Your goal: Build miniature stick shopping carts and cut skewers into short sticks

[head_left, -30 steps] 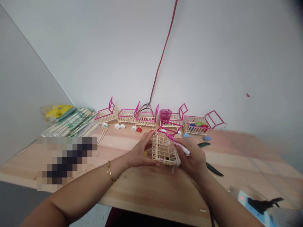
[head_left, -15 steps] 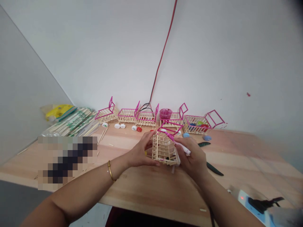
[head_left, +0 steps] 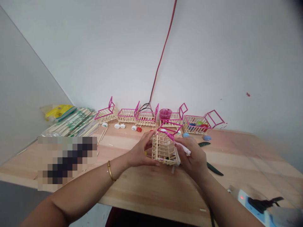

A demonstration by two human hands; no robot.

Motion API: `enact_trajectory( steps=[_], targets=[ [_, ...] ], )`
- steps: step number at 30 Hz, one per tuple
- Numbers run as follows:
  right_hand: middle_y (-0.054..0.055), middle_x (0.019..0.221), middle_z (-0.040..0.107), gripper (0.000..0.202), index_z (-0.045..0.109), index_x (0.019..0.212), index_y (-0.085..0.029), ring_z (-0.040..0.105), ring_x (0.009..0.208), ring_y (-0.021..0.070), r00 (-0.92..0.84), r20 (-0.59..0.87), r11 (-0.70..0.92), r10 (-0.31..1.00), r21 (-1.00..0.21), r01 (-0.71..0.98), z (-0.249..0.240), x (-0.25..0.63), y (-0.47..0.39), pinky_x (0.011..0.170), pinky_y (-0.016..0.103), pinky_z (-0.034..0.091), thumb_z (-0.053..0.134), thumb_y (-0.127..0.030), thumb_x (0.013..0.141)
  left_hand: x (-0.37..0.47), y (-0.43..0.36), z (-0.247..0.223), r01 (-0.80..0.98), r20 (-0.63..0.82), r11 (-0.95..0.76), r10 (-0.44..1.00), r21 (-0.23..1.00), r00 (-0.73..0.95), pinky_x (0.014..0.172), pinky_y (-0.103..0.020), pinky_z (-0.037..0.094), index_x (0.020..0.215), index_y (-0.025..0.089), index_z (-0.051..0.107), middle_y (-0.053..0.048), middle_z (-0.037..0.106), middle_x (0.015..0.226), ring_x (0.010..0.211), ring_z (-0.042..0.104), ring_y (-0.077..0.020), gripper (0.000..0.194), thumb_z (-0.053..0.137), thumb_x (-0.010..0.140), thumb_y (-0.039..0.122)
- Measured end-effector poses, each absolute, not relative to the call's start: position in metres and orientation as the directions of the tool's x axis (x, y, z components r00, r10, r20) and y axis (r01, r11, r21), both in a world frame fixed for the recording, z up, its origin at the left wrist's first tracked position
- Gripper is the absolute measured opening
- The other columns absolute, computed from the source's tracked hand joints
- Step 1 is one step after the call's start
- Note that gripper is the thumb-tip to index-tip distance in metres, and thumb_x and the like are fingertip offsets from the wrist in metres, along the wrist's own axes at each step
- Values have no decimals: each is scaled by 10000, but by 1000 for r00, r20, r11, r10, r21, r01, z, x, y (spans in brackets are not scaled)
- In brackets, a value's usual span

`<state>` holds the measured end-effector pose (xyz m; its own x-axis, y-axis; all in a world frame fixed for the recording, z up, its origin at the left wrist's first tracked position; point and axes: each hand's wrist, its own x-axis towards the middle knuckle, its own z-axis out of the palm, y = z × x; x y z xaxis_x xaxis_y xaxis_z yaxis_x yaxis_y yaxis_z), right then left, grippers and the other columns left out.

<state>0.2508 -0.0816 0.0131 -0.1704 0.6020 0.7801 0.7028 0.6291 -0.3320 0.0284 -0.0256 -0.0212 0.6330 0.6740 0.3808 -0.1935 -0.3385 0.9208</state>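
Between my hands is a small cart made of wooden sticks, its upper frame coloured pink. My left hand grips the cart's left side, thumb along the near edge and fingers behind. In my right hand is a white marker with a pink front end. The marker's pink end lies against the cart's pink frame; the exact contact is too small to tell. Round bottle-cap wheels are partly visible under and beside the cart.
Several similar carts with pink frames line the wall, and a pink-stained cup stands among them. Packs of sticks lie at the left. Green blades lie right of my hand. A power strip is at the front right.
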Motion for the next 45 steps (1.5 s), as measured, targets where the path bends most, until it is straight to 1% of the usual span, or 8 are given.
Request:
enact_trajectory(
  steps=[5,11,17,22,29,34,39,45],
  targets=[
    [73,945,683,231,610,1104,-224,620,867,214,-213,771,659,600,-325,678,13,248,-82,773,372,484,527,-214,888,29,-26,-20,-183,375,-342,672,922,638,1139,-509,307,1466,364,231,-102,190,1494,1388,305,-357,1173,892,508,220],
    [67,910,676,196,617,1067,-217,612,839,208,-168,763,614,624,-346,710,15,249,-82,753,361,477,520,-219,896,29,-26,-19,-168,355,-325,690,930,631,1140,-518,302,1471,345,229,-112,174,1497,1389,300,-360,1173,893,509,234],
    [75,958,680,234,601,1116,-223,616,876,216,-215,758,646,616,-331,688,12,249,-81,776,374,482,525,-218,895,28,-27,-18,-169,357,-330,677,929,643,1134,-514,307,1469,352,227,-108,186,1495,1381,316,-360,1167,891,515,252],
    [77,946,686,205,616,1081,-222,622,877,219,-151,769,596,621,-338,728,12,251,-81,775,370,482,517,-245,903,29,-26,-19,-184,358,-317,680,930,639,1138,-517,299,1463,359,240,-100,188,1499,1384,318,-350,1158,892,512,249],
    [74,947,686,200,610,1083,-222,622,871,219,-182,768,613,614,-318,723,13,249,-81,771,368,477,525,-236,902,28,-25,-21,-170,356,-326,686,930,634,1125,-517,326,1469,354,235,-115,181,1503,1379,323,-358,1169,892,509,243],
    [66,912,689,162,622,1028,-221,631,844,216,-105,785,556,610,-330,763,15,253,-80,739,355,471,513,-239,910,28,-26,-17,-170,312,-267,706,949,635,1129,-520,310,1467,337,241,-122,176,1526,1362,361,-348,1144,884,527,223],
    [72,936,689,178,614,1054,-215,625,866,217,-135,772,579,621,-336,743,13,254,-80,763,359,473,513,-236,910,28,-25,-15,-169,271,-212,730,963,627,1120,-513,321,1470,305,233,-150,178,1538,1350,382,-345,1144,879,532,211],
    [59,891,699,166,637,995,-215,642,812,208,-66,780,504,622,-334,797,16,255,-80,730,342,477,500,-265,917,27,-24,-14,-180,238,-159,742,971,626,1100,-508,340,1477,291,198,-172,272,1514,1333,409,-338,1164,874,536,190]
  ],
)
